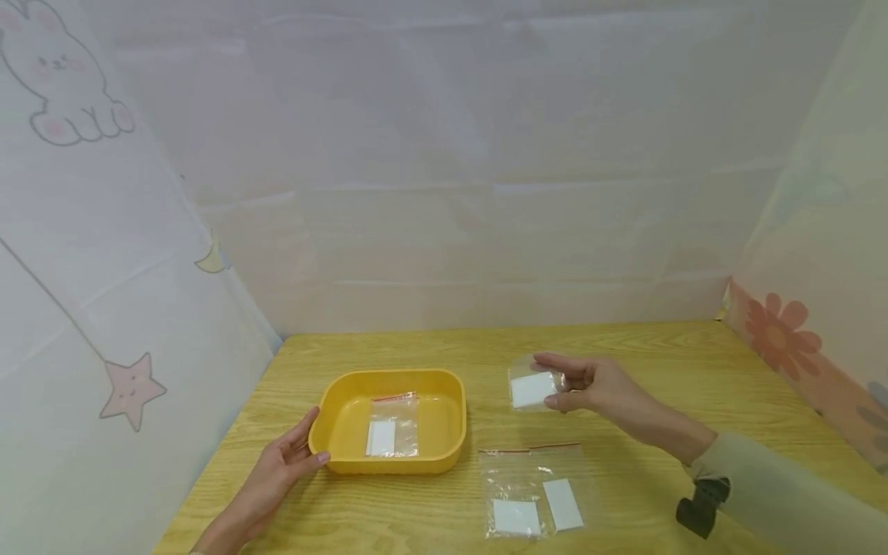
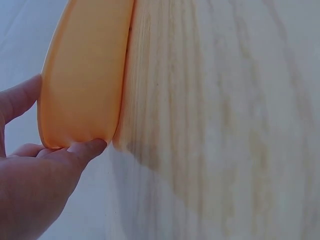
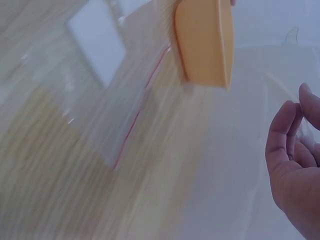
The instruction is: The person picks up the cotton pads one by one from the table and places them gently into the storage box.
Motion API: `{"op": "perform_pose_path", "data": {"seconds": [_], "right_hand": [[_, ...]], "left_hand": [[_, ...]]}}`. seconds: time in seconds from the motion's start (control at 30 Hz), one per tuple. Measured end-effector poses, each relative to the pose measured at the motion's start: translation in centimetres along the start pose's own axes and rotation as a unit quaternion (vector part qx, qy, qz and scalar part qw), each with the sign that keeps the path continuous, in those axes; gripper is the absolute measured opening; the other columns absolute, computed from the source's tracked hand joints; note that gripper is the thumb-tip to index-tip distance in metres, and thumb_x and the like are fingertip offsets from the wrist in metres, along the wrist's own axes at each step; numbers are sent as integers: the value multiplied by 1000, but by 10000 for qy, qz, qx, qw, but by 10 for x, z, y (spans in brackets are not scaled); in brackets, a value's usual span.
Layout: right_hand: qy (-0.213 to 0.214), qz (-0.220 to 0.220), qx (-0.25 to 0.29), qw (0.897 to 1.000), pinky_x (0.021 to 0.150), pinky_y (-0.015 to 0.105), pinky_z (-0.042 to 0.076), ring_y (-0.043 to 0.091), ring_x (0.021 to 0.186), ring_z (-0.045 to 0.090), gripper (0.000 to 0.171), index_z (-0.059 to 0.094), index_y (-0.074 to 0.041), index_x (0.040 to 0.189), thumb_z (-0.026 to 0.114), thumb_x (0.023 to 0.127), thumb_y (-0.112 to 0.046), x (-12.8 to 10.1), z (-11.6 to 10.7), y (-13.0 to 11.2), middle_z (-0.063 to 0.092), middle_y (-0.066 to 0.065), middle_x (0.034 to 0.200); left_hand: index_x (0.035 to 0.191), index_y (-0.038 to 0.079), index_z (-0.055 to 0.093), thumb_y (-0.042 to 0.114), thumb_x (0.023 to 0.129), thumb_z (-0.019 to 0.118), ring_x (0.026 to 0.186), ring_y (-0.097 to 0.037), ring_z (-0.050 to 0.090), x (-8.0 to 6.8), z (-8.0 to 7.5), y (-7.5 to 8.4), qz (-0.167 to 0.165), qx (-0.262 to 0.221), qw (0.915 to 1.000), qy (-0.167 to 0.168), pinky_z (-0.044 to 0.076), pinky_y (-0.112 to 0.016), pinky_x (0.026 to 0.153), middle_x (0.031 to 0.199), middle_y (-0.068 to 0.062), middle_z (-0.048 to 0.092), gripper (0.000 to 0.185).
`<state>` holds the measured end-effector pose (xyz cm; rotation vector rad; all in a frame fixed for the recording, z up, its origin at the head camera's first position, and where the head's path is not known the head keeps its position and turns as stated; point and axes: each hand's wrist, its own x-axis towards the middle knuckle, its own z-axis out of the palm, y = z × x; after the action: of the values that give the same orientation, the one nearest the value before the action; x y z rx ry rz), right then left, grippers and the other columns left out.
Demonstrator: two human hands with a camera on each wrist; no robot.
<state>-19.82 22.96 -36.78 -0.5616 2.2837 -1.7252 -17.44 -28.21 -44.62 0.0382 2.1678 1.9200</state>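
Observation:
A yellow plastic tray (image 1: 388, 465) stands at the left of the wooden table, with one small zip bag (image 1: 407, 443) holding a white card inside it. My left hand (image 1: 277, 466) grips the tray's left end, fingers along its side and thumb by the front corner. Over the table to the right of the tray, my right hand (image 1: 600, 389) pinches another clear zip bag (image 1: 533, 388) with a white card in it, between thumb and fingers. In the right wrist view this bag is mostly hidden behind the right hand (image 3: 295, 150).
Two more zip bags lie on the table in front, a left one (image 1: 515, 516) and a right one (image 1: 563, 505), each with a white card. Pale printed sheets (image 1: 486, 193) wall the table (image 1: 666, 354) at the back and sides. The right wrist wears a black strap (image 1: 702, 507).

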Motion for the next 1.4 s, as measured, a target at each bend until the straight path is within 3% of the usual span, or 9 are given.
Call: {"op": "perform_pose_path", "data": {"seconds": [0.2,0.57,0.93,1.13,1.4], "right_hand": [[-351,-251,194,9989,79,31,61,14,79,49,72,48,3,156,82,92,-7,34,30,-14,53,24,153],[-798,-267,623,9945,77,27,57,16,73,47,72,50,-1,156,81,91,0,84,80,-28,52,17,156],[-979,34,1027,9899,76,29,60,17,72,67,66,55,1,152,79,91,4,115,133,-17,57,17,151],[-931,316,1088,9892,83,43,63,25,79,74,70,54,0,153,81,89,5,126,159,-12,58,16,151],[-454,668,1242,9890,72,36,64,16,64,67,72,58,4,148,85,82,10,133,182,-5,64,17,143]], "left_hand": [[170,9,15,9,102,71,155,-30,24,0,0,0,14,-7,10000,12,45,-25,108,174,-14,12,88],[170,9,16,10,101,72,154,-31,24,0,1,-1,-26,30,10000,63,46,-26,109,173,-13,12,89],[170,9,15,9,102,71,155,-30,23,0,0,-1,-18,-19,10000,27,46,-27,109,174,-13,11,88],[170,9,16,9,102,71,155,-28,22,0,0,-1,28,25,10000,30,45,-26,109,174,-13,11,88],[169,7,14,9,102,71,155,-28,21,0,0,0,8,49,10000,26,45,-24,108,173,-13,11,88]]}}
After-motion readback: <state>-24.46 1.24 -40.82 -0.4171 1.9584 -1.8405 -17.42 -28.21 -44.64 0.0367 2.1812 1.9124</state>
